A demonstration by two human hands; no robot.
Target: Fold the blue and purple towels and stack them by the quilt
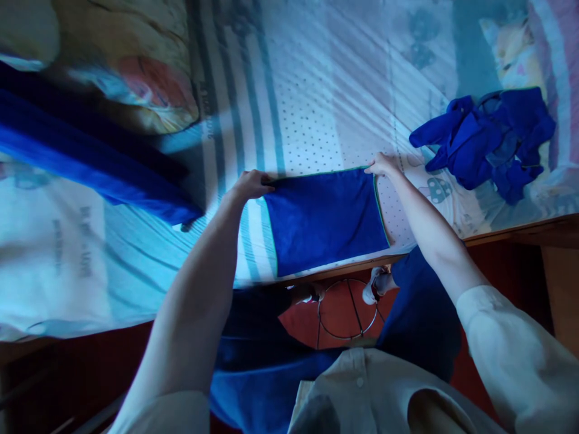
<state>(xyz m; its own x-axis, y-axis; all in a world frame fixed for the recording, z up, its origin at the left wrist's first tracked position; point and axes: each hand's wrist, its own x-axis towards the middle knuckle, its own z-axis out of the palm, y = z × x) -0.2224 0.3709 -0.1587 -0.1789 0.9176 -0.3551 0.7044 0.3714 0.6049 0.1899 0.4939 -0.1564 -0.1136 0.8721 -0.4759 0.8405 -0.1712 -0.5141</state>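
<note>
A blue cloth (328, 220) with a thin green edging lies spread as a rectangle at the near edge of the bed. My left hand (254, 184) pinches its far left corner. At the far right corner, my right hand (381, 165) grips the cloth between thumb and fingers. The edge between both hands is drawn fairly straight, while the near side rests along the bed's rim. To the right, apart from my right hand, sits a crumpled heap of blue cloths (493, 141).
A patterned sheet (312, 90) covers the bed. On the left lie a long folded blue fabric (90, 144) and a printed pillow (149, 84). Below the wooden bed edge (511, 232) are my legs and a round metal ring frame (348, 336) on the red floor.
</note>
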